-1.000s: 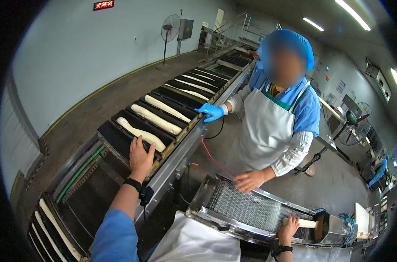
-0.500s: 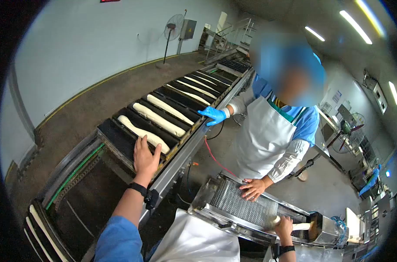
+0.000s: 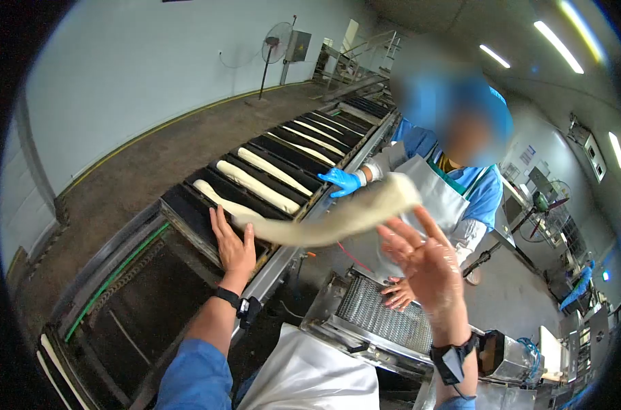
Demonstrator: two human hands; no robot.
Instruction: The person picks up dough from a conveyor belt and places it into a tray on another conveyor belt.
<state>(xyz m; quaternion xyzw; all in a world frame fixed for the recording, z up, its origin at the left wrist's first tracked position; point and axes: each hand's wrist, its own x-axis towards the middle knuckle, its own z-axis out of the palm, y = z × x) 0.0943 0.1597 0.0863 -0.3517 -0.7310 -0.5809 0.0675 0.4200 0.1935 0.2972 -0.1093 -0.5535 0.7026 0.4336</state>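
A long, pale strip of dough (image 3: 324,229), blurred by motion, stretches in the air from near my left hand over the tray edge toward the co-worker's apron. Its thick right end is right at the fingertips of my right hand (image 3: 433,273), which is raised with the palm showing and fingers spread. My left hand (image 3: 232,247) lies with fingers apart on the nearest black baking tray (image 3: 198,222), beside the end of a dough strip (image 3: 218,198) in its groove. More dough strips (image 3: 256,186) lie in the grooves behind.
Black trays run along a conveyor (image 3: 273,263) into the distance. Across from me a person in a white apron (image 3: 419,171) has a blue-gloved hand (image 3: 343,181) on the tray edge and a bare hand (image 3: 398,294) on a metal mesh belt (image 3: 372,307). A fan (image 3: 276,42) stands by the wall.
My right hand has risen from the mesh belt, where it held a dough piece, and swung up and left; the dough is now in the air. My left hand stays at the tray.
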